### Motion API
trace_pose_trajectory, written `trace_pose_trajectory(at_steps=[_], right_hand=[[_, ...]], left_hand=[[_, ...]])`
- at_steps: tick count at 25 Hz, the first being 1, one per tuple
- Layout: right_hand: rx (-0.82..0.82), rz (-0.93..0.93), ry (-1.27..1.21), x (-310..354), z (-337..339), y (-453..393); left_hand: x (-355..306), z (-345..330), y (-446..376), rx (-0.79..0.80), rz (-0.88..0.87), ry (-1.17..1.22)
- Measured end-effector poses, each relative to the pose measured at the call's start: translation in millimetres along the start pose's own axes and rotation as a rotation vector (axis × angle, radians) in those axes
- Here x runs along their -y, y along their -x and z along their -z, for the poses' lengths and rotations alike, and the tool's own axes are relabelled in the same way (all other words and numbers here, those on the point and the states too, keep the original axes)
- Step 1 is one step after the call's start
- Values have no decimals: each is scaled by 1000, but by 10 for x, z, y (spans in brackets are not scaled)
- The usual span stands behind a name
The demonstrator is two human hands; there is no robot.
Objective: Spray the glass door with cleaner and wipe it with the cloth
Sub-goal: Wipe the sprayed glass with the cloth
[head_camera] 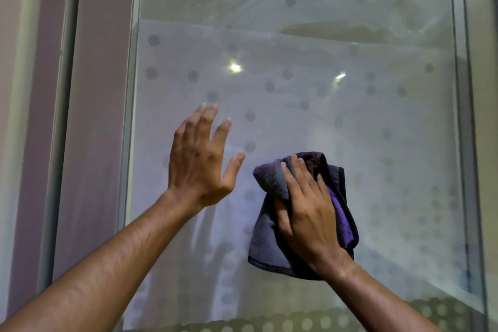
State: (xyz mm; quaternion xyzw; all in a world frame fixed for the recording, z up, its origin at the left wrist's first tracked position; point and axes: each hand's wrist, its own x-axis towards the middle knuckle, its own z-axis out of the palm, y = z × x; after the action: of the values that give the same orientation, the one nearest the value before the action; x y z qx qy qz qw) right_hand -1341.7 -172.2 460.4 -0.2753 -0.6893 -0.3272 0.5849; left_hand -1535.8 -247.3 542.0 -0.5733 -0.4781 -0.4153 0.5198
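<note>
Head view looks straight at the frosted glass door (296, 75), its pane patterned with grey dots and hazed with curved smears near the top. At centre right the right hand (310, 213) presses a dark grey and purple microfibre cloth (272, 178) flat against the glass, fingers laid straight over the bunched fabric and the thumb seemingly tucked under its left fold; the cloth hangs loose below the palm. To its left, the left hand (199, 162) is spread open with fingers straight, holding nothing, close to the pane or just touching it; which of the two I cannot tell. No spray bottle is in sight, so the step in hand looks like the wipe itself.

To do it well, I would keep the palm flat so the whole pad of cloth bears evenly, work in overlapping passes from the top smears downward, and run right out to the metal frame (129, 116) at the left edge, where haze tends to collect. Folding the dangling lower part under the hand would stop it dragging streaks. The free hand can steady the door so it does not swing under pressure
</note>
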Motion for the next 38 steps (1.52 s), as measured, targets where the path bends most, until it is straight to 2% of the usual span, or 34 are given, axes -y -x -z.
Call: trace_pose_trajectory(at_steps=[3,5,7,10,15,18,22,26,31,38], right_hand=[[22,-46,11,-18,42,13],[42,-77,9,-21,71,17],[66,-108,3,-11,92,30],[100,-132,-11,-2,104,7],[187,-141,-97,-46,155,46],[83,-189,-194,-126,218,24],[19,-286,-90,-335,316,-115],[134,-415,56,-539,382,-169],[181,-454,-29,-619,469,-205],[238,-670,-122,-664,530,-273]], left_hand=[[-227,36,-36,-9,-87,166],[-335,30,-39,79,-122,351],[-430,3,-47,179,-92,473],[-531,-9,-105,220,20,532],[-508,-16,-204,264,105,479],[-434,-35,-206,278,148,408],[-401,-51,-182,282,163,360],[-415,-55,-169,275,150,348],[-439,-46,-174,259,156,357],[-475,-32,-174,267,154,328]])
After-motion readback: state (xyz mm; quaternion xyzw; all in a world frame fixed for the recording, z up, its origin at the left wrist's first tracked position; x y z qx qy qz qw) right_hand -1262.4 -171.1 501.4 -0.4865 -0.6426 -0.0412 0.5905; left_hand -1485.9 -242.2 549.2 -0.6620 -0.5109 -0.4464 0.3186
